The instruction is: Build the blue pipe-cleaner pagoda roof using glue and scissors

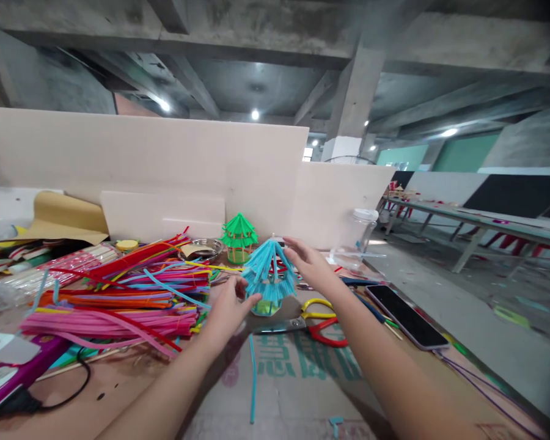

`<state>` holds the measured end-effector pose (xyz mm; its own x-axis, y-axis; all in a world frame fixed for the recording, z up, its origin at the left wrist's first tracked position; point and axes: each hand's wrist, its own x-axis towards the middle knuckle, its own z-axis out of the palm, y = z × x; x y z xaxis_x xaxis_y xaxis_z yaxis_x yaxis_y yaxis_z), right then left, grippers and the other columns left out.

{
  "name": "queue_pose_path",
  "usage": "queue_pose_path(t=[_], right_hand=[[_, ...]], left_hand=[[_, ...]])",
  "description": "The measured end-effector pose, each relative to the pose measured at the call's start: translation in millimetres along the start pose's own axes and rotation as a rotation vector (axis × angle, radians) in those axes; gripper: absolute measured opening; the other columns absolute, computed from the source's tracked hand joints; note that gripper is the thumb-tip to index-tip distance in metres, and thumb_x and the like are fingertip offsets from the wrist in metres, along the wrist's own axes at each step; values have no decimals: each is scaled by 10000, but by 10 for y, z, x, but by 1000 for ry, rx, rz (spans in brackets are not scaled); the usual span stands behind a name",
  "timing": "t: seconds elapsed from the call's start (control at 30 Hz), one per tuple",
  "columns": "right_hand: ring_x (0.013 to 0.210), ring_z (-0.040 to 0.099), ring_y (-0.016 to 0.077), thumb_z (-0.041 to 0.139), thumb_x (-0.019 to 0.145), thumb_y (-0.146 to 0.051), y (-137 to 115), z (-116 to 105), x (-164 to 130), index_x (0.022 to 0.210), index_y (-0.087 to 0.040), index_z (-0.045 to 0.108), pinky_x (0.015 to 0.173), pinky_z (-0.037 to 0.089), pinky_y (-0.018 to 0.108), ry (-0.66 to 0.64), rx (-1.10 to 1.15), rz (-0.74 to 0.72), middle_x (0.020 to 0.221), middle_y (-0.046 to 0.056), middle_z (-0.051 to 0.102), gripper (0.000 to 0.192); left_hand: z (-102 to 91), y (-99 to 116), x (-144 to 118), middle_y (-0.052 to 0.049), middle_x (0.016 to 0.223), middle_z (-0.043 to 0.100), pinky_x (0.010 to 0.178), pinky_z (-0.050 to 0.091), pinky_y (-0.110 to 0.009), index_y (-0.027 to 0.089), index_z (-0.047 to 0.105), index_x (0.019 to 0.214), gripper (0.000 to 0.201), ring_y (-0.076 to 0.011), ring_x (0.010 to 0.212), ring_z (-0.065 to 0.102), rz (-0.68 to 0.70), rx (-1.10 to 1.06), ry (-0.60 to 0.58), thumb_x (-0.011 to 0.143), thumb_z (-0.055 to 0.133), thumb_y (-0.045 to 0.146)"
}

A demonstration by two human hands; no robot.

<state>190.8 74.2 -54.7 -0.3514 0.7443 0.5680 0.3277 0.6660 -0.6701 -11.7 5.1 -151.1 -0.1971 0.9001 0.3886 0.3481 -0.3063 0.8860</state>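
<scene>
Far left on the worktop (119, 391), a purple device (13, 373) with a black cable (68, 391) sits at the edge, and beside it the big heap of pipe cleaners (119, 293) sprawls in pink, orange, red and blue, plenty of stock still lying unused. Moving in, the left hand (229, 311) comes up from below with fingers curled and the thumb pressed against the lower side of the blue pavilion (269, 278), a light steadying hold rather than a full grip. The blue pavilion stands upright at the middle of the worktop, its tiered fuzzy roof already shaped and its pale green base in place, so by the look of it the build is well along. Just behind it a green pavilion (239, 237) stands finished, apart from both hands, next to a small metal dish (206, 247). A single loose blue strand (253, 379) lies on the cardboard in front, which suggests a few pieces may still be waiting to go on. Now the right hand (309, 263): open, fingers spread and slightly bent, fingertips touching the upper roof on its right side, holding nothing else. Below that wrist lie scissors (318, 318) with yellow and red handles, then a dark phone (407, 318) flat near the worktop's right edge, and a clear jar (357, 235) behind.
</scene>
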Motion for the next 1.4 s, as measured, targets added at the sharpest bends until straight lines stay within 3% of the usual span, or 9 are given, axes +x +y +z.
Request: queue_pose_path(t=[0.13,0.3,0.4,0.53,0.73,0.93,1.07,1.23,1.4], right_hand=[[1288,528,268,470,920,-461,172,39,22,1230,-213,659,1121,351,474,-63,6,-9,1324,91,627,440],[1223,579,279,499,901,-483,226,-24,69,1225,-221,672,1086,392,505,-73,31,25,1257,79,671,452],[1224,579,249,459,934,-462,169,-20,38,1379,-228,543,1070,414,482,-34,57,9,1324,92,625,510],[1275,539,207,431,967,-405,-3,13,-25,1483,-274,395,1102,386,423,-5,65,-128,1428,83,536,534],[1324,492,194,423,963,-330,-72,12,-31,1372,-264,554,1142,336,391,-27,-35,-167,1392,45,577,435],[1180,605,206,491,922,-334,-19,-26,-4,1419,-236,487,1036,447,396,56,44,-68,1259,78,662,507],[1112,634,224,614,829,-359,20,-32,28,1283,-183,607,960,495,375,124,118,44,1189,107,688,487],[907,673,213,639,780,-401,79,-25,41,1083,-151,690,828,546,369,140,134,94,1005,85,731,396],[976,662,218,591,830,-400,89,-51,48,1106,-175,693,892,530,382,152,88,73,1080,78,726,371]], left_hand=[[29,98,-48,-27,838,613,773,455,-321,194,559,851,237,-189,796,593,48,53,-47,742,701,349],[-5,170,-64,-30,823,653,758,467,-315,197,590,827,155,-189,785,618,65,80,-68,798,640,340],[-56,168,-37,-26,788,655,736,468,-315,196,600,787,155,-189,762,615,71,100,-77,809,626,347],[-82,190,-31,-29,785,665,751,478,-325,201,620,786,170,-198,771,624,94,114,-106,812,621,369],[-20,267,-94,-61,837,711,818,487,-380,213,672,826,157,-238,835,648,133,126,-156,811,624,362],[11,297,-146,-70,911,731,882,472,-411,226,709,862,151,-272,927,651,170,141,-175,795,647,346],[9,323,-167,-64,931,739,892,465,-416,244,719,880,155,-278,942,652,191,141,-193,798,649,356],[-28,277,-115,-67,913,737,930,464,-425,244,735,858,163,-276,937,649,172,105,-176,789,647,363],[-61,181,-71,-96,1010,722,897,490,-416,193,713,1012,294,-260,942,650,116,83,-152,804,623,381]])
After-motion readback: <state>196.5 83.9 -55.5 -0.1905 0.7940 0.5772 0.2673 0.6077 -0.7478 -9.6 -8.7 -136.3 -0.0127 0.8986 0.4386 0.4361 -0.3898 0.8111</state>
